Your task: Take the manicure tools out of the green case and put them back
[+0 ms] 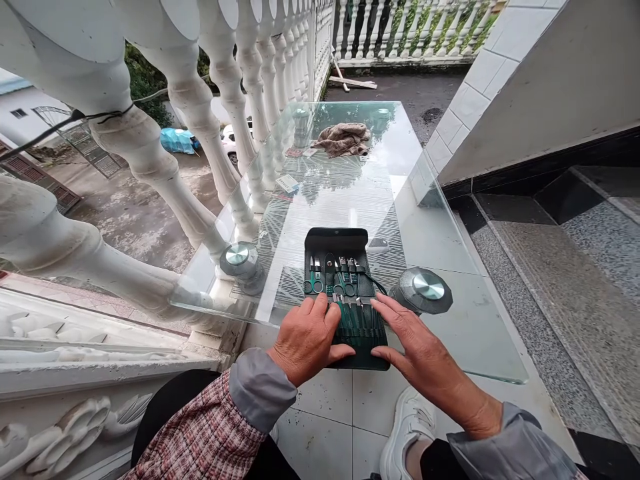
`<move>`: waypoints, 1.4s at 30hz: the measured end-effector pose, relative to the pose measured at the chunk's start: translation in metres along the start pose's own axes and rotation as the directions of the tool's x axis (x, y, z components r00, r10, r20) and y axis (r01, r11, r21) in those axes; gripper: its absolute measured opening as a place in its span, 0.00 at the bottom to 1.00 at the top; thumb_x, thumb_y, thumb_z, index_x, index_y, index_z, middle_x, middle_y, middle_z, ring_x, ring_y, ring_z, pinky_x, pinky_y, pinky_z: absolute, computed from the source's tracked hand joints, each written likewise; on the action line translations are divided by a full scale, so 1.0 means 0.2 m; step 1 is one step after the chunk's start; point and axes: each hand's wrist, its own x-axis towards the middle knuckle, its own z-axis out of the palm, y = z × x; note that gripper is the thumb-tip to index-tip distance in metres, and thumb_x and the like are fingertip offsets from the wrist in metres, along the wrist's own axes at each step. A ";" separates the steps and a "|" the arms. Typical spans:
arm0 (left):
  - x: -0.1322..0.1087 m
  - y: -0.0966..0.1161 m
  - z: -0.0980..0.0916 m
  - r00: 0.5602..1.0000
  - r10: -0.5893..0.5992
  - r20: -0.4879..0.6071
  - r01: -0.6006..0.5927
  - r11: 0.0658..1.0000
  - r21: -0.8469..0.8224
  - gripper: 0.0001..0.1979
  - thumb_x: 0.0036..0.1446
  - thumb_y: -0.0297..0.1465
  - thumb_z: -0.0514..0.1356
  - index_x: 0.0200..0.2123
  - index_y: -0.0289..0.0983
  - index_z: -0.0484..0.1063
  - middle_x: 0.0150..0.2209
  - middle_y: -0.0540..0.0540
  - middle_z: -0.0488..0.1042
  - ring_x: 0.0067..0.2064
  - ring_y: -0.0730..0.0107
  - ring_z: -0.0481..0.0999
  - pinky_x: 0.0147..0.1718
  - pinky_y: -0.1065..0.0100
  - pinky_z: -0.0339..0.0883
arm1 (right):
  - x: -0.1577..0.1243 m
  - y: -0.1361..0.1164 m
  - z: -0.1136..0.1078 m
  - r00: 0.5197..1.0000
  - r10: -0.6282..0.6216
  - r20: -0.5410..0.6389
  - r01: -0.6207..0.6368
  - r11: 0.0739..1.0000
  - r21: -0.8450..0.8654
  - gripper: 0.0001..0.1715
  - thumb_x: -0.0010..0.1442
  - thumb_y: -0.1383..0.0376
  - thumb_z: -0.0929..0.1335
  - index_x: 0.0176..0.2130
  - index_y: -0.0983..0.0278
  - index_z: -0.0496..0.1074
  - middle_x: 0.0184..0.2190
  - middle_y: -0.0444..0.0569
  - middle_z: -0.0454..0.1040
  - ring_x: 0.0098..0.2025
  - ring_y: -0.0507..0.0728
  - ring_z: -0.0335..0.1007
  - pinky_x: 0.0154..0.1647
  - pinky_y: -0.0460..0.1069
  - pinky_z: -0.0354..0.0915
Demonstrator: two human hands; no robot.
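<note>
Left hand (307, 337) holds, spread right hand (420, 343) touches, an open tool case (336, 243) at the glass table's (480, 333) near edge.
Fingers (320, 308) partly hide the lower tools (357, 319), hard to make out; beyond lies a crumpled cloth (345, 139).

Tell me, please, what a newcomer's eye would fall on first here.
Probably the open black kit of green tools at the glass table's near edge, touched by the left hand and right hand. Next, perhaps, the crumpled brown cloth toward the far end, and white balusters along the left.
</note>
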 end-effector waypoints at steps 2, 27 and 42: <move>0.00 0.00 0.00 1.000 -0.002 0.000 0.002 1.000 0.007 0.29 0.47 0.55 0.55 0.39 0.35 0.65 0.41 0.40 0.67 0.37 0.59 0.68 0.32 0.61 0.64 | 0.00 -0.01 0.00 1.000 -0.005 -0.004 0.005 1.000 0.002 0.37 0.58 0.66 0.64 0.63 0.56 0.47 0.60 0.52 0.56 0.61 0.61 0.53 0.58 0.60 0.58; 0.03 0.00 0.01 0.998 -0.047 -0.028 0.049 0.997 0.066 0.24 0.51 0.53 0.55 0.35 0.37 0.64 0.36 0.45 0.68 0.35 0.63 0.68 0.30 0.65 0.59 | 0.03 0.00 0.03 0.987 0.093 -0.132 -0.088 0.995 0.047 0.33 0.56 0.64 0.67 0.59 0.58 0.55 0.48 0.50 0.70 0.48 0.58 0.68 0.49 0.55 0.66; 0.03 -0.02 -0.01 0.999 -0.035 0.030 0.034 0.999 0.033 0.26 0.48 0.54 0.56 0.39 0.37 0.63 0.43 0.43 0.69 0.40 0.62 0.69 0.34 0.64 0.63 | 0.06 -0.01 0.03 0.984 0.099 -0.150 -0.096 0.995 0.028 0.31 0.57 0.60 0.66 0.58 0.60 0.57 0.46 0.52 0.72 0.43 0.59 0.69 0.45 0.55 0.67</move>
